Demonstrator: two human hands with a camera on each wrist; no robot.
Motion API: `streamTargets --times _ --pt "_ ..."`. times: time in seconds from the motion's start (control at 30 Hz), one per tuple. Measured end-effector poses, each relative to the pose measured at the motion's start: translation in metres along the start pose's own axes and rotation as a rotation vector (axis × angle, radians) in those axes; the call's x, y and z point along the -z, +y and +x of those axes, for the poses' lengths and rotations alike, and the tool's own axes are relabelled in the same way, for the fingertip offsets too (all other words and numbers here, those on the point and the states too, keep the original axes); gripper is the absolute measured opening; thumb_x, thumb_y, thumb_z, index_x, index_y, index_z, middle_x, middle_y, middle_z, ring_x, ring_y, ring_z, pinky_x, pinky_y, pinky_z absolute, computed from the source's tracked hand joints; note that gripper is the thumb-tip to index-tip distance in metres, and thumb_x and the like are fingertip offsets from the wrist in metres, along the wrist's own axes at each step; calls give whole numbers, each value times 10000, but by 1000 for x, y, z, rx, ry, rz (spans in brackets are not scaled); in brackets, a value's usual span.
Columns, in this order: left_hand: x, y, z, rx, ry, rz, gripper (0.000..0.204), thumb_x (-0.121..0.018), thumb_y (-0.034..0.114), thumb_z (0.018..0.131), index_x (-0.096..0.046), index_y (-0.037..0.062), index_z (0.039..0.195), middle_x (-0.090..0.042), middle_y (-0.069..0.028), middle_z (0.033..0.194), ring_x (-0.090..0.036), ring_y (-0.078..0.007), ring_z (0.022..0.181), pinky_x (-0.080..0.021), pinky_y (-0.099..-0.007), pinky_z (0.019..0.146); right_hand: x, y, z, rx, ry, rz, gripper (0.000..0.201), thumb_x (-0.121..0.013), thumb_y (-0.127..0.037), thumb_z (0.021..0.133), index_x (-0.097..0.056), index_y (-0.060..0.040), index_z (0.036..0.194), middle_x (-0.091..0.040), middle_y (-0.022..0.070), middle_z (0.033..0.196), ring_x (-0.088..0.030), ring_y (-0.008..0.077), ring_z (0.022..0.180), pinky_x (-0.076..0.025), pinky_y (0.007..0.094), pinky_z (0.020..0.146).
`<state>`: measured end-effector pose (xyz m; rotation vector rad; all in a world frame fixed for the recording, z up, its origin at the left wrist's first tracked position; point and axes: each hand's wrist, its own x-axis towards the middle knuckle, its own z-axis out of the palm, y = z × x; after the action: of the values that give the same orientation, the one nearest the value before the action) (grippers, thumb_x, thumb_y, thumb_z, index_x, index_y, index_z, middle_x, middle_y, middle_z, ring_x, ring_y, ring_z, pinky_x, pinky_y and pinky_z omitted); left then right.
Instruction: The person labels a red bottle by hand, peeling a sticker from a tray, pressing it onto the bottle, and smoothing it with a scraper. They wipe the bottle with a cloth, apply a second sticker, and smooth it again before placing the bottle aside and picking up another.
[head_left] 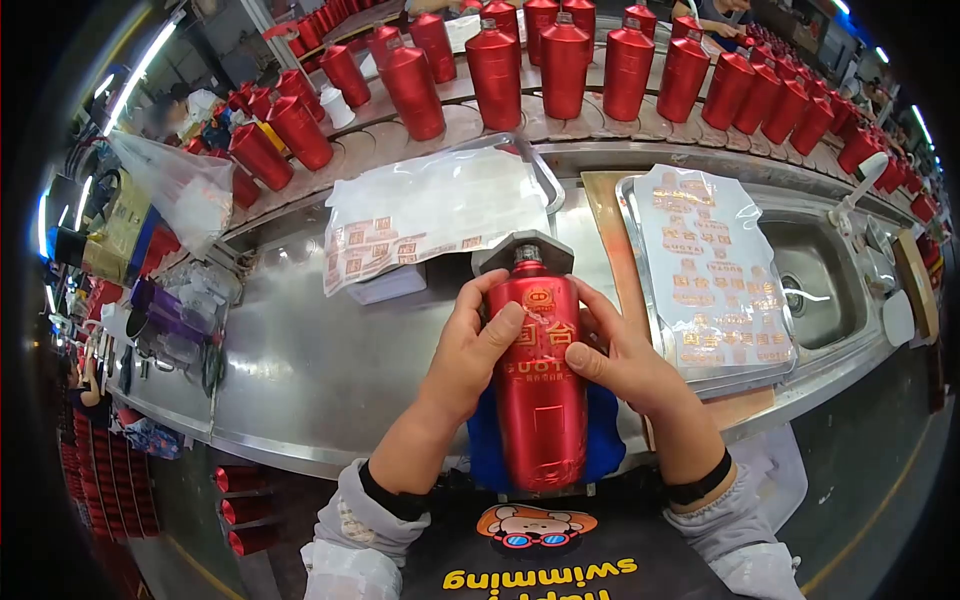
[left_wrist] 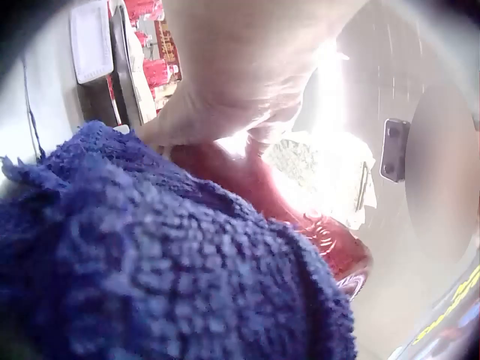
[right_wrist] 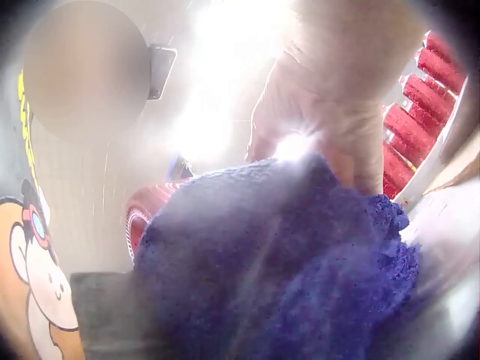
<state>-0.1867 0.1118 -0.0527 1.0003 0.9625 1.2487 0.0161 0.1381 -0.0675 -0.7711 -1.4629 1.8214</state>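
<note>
A red bottle [head_left: 545,400] with gold characters is held between both hands in the head view, its neck pointing away and its base toward the apron. The left hand [head_left: 470,345] grips its left side near the shoulder, thumb on the front. On the opposite side the right hand [head_left: 632,362] grips it, thumb also on the front. A blue cloth [head_left: 602,430] lies behind and under the bottle. In the left wrist view the cloth [left_wrist: 195,262] covers much of the bottle [left_wrist: 330,247]; in the right wrist view the cloth [right_wrist: 262,262] hides most of the bottle [right_wrist: 146,214].
A dark angular holder [head_left: 552,250] is just beyond the bottle neck. Printed sheets cover a left tray [head_left: 545,175] and a right tray [head_left: 640,260]. A sink [head_left: 815,285] is at the right, plastic containers [head_left: 205,300] at the left. Rows of red bottles [head_left: 565,70] line the back conveyor.
</note>
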Motion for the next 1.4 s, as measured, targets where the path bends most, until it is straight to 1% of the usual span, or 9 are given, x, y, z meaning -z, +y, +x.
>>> streamTargets --times 0.07,0.17,0.57,0.77,0.87,1.07,1.17,1.27,1.4 --pt "1 1 5 20 8 -34 613 -657 319 945 -386 -21 1377 -549 -131 1217 -541 -152 1098 -443 -289 968 1 1 -1 9 -8 2 1002 -720 -459 867 -135 13 1529 -425 251 1402 -418 312 1334 -334 397 1105" --pt "-4 6 11 -4 24 102 569 -670 304 934 -425 -25 1328 -557 -127 1194 -546 -144 1073 -457 -284 944 0 0 -2 13 0 -13 997 -717 -452 872 -131 14 1530 -425 249 1402 -426 309 1325 -337 392 1102" --pt "-1 4 25 -21 68 176 514 -685 296 918 -453 -23 1247 -576 -115 1120 -562 -129 990 -481 -274 879 2 11 6 38 -3 -44 1006 -712 -471 870 -131 18 1531 -429 243 1402 -433 302 1320 -335 391 1102" --pt "1 1 20 -24 25 51 502 -614 331 967 -436 -13 1287 -565 -101 1148 -551 -126 1021 -461 -271 909 3 8 4 -16 35 -2 897 -662 -452 916 -200 38 1509 -487 229 1350 -480 286 1275 -384 376 1062" --pt "3 -2 16 -30 9 -25 519 -573 338 989 -408 -8 1339 -543 -110 1207 -532 -147 1098 -439 -285 956 1 2 7 -11 83 -14 810 -650 -420 934 -271 48 1476 -525 215 1308 -515 266 1232 -422 359 1023" --pt "1 -16 -4 -83 3 -32 631 -534 370 1003 -289 -4 1448 -419 -138 1377 -444 -178 1260 -362 -316 1068 -2 9 11 49 163 -56 745 -664 -398 930 -348 57 1428 -547 202 1283 -538 241 1191 -439 346 1006" --pt "4 -23 -5 -86 -6 -47 652 -496 409 1013 -263 1 1465 -408 -134 1394 -454 -184 1255 -363 -316 1070 0 14 15 23 182 -44 744 -668 -416 923 -382 72 1405 -558 206 1269 -552 246 1174 -450 349 997" --pt "4 -21 -9 -94 -29 -94 642 -474 407 1022 -250 10 1474 -407 -132 1397 -453 -189 1262 -363 -322 1073 2 14 15 128 252 -159 793 -688 -464 892 -407 91 1383 -573 228 1246 -572 272 1150 -470 361 976" --pt "0 -22 -11 -89 -48 -170 635 -465 381 1031 -216 18 1488 -410 -136 1400 -453 -196 1268 -364 -334 1079 -10 -12 10 236 327 -583 858 -720 -508 841 -431 110 1362 -580 265 1221 -600 303 1109 -494 365 934"
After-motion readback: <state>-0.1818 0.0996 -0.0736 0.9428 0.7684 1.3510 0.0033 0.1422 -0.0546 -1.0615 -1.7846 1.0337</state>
